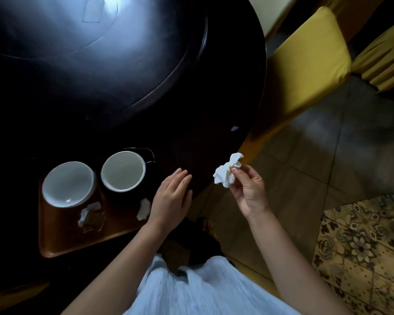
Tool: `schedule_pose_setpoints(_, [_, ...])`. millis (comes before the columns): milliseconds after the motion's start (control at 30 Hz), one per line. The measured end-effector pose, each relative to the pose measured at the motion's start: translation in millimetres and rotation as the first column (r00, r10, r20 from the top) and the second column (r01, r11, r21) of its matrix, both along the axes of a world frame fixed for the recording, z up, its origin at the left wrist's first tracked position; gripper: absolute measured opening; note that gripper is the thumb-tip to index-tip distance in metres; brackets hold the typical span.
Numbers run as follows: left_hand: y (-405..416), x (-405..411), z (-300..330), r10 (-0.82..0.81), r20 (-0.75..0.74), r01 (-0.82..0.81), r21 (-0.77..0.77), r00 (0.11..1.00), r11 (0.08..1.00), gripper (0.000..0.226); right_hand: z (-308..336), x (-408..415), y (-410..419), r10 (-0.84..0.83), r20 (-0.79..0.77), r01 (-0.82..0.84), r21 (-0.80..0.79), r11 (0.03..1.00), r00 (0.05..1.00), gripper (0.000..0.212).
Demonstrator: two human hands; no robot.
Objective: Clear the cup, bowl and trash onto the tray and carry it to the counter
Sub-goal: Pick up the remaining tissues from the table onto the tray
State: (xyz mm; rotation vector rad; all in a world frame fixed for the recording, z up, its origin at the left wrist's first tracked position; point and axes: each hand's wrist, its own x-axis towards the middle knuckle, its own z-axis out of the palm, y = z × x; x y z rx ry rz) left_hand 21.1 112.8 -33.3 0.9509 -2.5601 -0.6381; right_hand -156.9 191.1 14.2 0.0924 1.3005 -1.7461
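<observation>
A brown tray point(62, 242) lies on the dark round table point(214, 137) near its front edge. On the tray stand a white bowl point(68, 184) at the left and a dark cup point(122, 171) with a white inside at the right. Crumpled wrappers point(89, 215) and a white paper scrap point(143, 209) also lie on the tray. My left hand point(172, 201) hovers flat and empty just right of the cup. My right hand point(248, 189) pinches a crumpled white tissue point(226, 172) beyond the table's edge, above the floor.
A small white scrap point(234, 128) lies on the table near its right edge. A raised round turntable point(100, 53) fills the table's middle. Two yellow-covered chairs point(305, 71) stand at the right. Tiled floor and a patterned rug point(362, 246) lie at the lower right.
</observation>
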Motion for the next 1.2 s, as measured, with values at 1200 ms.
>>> schedule_pose_setpoints(1200, [-33, -83, -73, 0.27, 0.423, -0.291, -0.015, 0.865, 0.957, 0.062, -83, -199, -145, 0.724, -0.66, 0.005, 0.739, 0.674, -0.2, 0.028])
